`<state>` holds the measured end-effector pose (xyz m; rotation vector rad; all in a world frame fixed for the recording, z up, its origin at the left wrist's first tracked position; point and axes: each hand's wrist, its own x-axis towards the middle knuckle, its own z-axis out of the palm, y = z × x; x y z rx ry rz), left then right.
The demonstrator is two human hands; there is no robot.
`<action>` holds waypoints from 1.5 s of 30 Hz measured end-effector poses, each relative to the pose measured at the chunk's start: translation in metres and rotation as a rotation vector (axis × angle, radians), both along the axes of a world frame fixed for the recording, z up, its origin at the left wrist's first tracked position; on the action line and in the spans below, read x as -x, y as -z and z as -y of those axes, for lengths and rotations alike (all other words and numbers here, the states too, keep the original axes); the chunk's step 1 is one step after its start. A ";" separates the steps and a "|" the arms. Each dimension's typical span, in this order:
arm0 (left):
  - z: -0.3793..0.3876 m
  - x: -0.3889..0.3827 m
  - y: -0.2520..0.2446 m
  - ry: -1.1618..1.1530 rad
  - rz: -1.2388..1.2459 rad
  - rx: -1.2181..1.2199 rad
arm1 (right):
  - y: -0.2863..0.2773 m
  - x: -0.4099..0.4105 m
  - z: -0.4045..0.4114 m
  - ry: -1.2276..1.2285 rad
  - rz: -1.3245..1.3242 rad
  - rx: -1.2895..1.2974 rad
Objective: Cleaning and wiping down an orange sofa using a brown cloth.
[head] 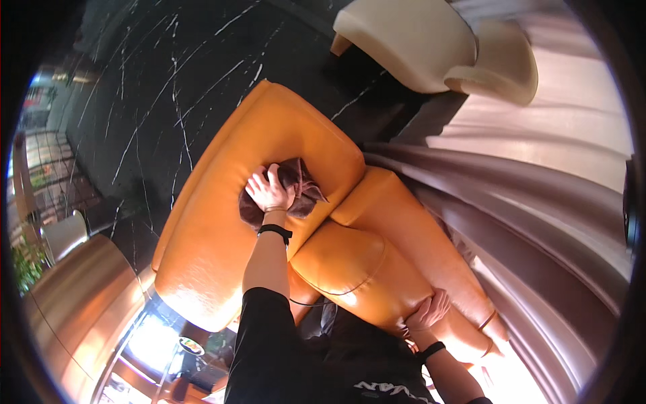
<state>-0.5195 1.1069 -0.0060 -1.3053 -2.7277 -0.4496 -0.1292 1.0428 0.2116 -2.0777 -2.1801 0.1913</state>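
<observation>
An orange leather armchair [217,202] stands right before me, its broad seat cushion stretching to the left and its padded backrest [343,257] nearer my body. My left hand [270,189] presses a bunched dark brown cloth [303,194] onto the seat, with the fingers spread over its left part. Part of the cloth lies beneath the palm and is hidden. At the lower right, my right hand [429,309] rests on the top of the orange backrest, its fingers curled over the leather and the palm side out of sight. A black band circles each wrist.
A cream upholstered chair [409,40] stands at the top right on the black, white-veined floor [151,91]. Long mauve curtains [525,217] hang close along the armchair's right side. A brown curved piece of furniture [86,298] and a white chair [64,236] are at the lower left.
</observation>
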 end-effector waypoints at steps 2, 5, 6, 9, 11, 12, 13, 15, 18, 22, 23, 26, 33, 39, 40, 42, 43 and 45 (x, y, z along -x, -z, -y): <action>0.001 -0.002 0.003 -0.017 0.014 0.007 | 0.006 -0.005 0.006 -0.009 0.023 -0.001; 0.008 0.001 0.004 -0.002 0.008 -0.073 | 0.004 0.000 0.006 0.015 0.041 0.003; 0.009 0.002 0.001 -0.012 0.015 -0.035 | 0.006 0.005 0.004 0.017 0.031 0.021; 0.003 0.002 -0.008 -0.042 0.021 -0.003 | 0.022 -0.001 0.005 -0.079 0.029 -0.128; -0.004 -0.003 -0.028 -0.049 0.007 0.018 | 0.018 0.002 0.001 -0.066 -0.007 -0.141; -0.012 0.002 -0.035 -0.049 -0.022 -0.012 | 0.019 0.007 -0.001 -0.077 -0.055 -0.104; -0.013 0.000 -0.041 -0.103 0.045 0.013 | 0.019 0.005 0.000 -0.068 -0.075 -0.118; -0.016 -0.001 -0.053 -0.186 0.170 0.062 | 0.021 0.001 0.002 -0.046 -0.049 -0.047; 0.007 -0.026 -0.073 -0.236 0.660 -0.105 | 0.012 0.013 -0.001 -0.042 -0.089 -0.088; 0.021 -0.065 -0.173 0.118 1.063 -0.450 | 0.021 -0.001 -0.019 -0.011 -0.083 -0.193; 0.035 -0.077 -0.219 0.248 1.166 -0.553 | 0.019 0.003 -0.009 -0.014 -0.106 -0.153; 0.059 -0.110 -0.267 0.824 0.721 -0.455 | 0.023 0.012 -0.006 -0.012 -0.132 -0.091; 0.059 -0.184 -0.207 0.743 0.183 -0.235 | 0.026 0.012 -0.001 -0.073 -0.081 -0.057; 0.055 -0.189 -0.184 0.764 0.109 -0.377 | 0.042 0.012 0.001 -0.001 0.016 -0.071; 0.054 -0.188 -0.184 0.768 0.112 -0.382 | 0.040 0.010 -0.002 -0.015 0.015 0.007; 0.056 -0.186 -0.180 0.773 0.119 -0.400 | 0.026 0.013 -0.003 -0.048 0.092 0.092; 0.057 -0.185 -0.177 0.774 0.128 -0.394 | 0.024 0.016 -0.002 -0.035 0.072 0.088; 0.055 -0.184 -0.174 0.777 0.129 -0.389 | 0.020 0.015 -0.005 -0.031 0.052 0.187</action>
